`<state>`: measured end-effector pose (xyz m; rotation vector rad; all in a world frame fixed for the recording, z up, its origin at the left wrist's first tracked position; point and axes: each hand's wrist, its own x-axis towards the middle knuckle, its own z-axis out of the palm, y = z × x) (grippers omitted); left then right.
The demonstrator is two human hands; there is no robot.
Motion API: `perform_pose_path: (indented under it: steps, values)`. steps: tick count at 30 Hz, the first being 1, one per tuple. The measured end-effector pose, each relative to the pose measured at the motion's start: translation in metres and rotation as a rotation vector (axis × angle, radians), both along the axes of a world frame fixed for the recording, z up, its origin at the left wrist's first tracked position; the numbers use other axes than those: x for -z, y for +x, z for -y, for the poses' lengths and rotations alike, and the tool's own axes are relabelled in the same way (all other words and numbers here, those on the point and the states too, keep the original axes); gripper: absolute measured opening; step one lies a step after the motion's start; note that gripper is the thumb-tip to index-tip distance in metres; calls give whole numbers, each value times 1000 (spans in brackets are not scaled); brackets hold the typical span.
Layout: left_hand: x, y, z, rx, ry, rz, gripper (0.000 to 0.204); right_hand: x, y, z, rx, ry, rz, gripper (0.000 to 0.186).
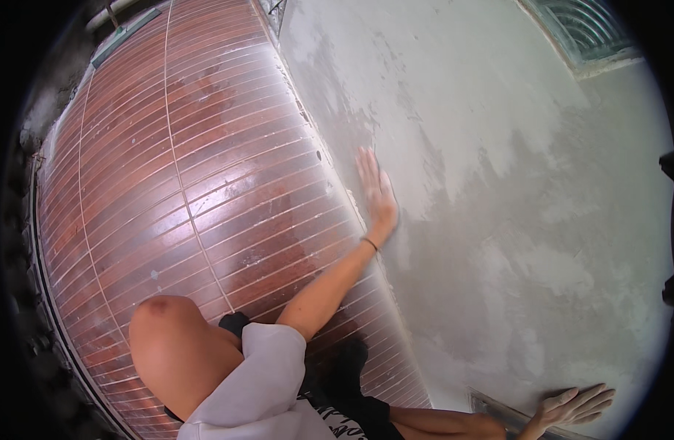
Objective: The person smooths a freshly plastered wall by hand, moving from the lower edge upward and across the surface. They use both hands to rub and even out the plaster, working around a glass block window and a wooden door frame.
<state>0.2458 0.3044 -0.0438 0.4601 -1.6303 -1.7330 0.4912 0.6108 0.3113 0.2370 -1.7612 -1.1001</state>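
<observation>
My left hand point(376, 192) lies flat, fingers together and stretched out, on a grey plastered surface point(498, 183) beside its edge with the brown tiles. A thin band circles that wrist. My right hand point(574, 407) rests at the lower right with fingers spread flat on the same plaster. Its wrist lies over the end of a grey metal straight bar point(494, 409) that presses against the plaster. Neither hand's fingers curl around anything. The plaster is darker and damp-looking in patches between the two hands.
Glossy brown strip tiles point(190, 183) fill the left half, with a rough dark edge along the far left. A ribbed grille opening point(583, 28) sits at the top right. My bare knee point(168, 345) and white sleeve point(267, 374) are at the bottom.
</observation>
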Motion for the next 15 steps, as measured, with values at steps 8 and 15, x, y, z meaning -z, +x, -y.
perform_pose_path:
  steps: [8,15]
  values:
    - [30,-7,12,78,96,79,54,-1,-1,-2,9,-6,-5,59]
    - [3,-20,30,-31,56,23,54,0,-1,-4,27,17,4,60]
